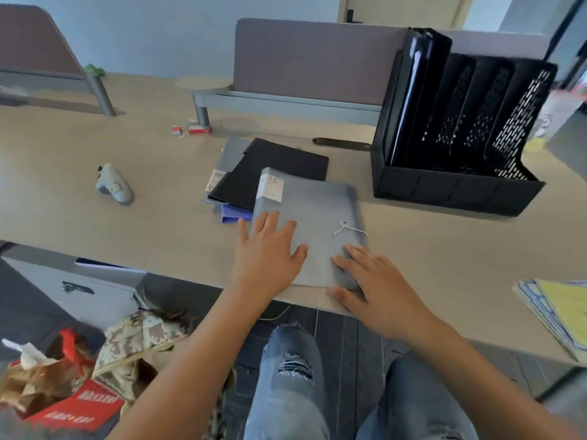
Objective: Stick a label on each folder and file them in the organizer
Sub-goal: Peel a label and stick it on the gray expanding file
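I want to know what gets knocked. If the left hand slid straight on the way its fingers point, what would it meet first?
The left hand lies flat on the grey fabric folder; its fingers point toward the white label at the far corner, probably met first.

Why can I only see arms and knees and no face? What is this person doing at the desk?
The camera sits on the person's head and looks down, so you see only what they see: two arms, two hands and their jeans below. No machine here, just a person.

Both hands lie flat with straight fingers on a grey folder: the left hand on its near left part, the right hand at its near right corner. Neither hand is gripping anything. The folder has a white label at its far corner.

Behind it on the desk lies a black folder on top of other folders. To the right stands a black organizer with slots; a dark folder already stands in the leftmost one. The job is labelling folders and filing them there.
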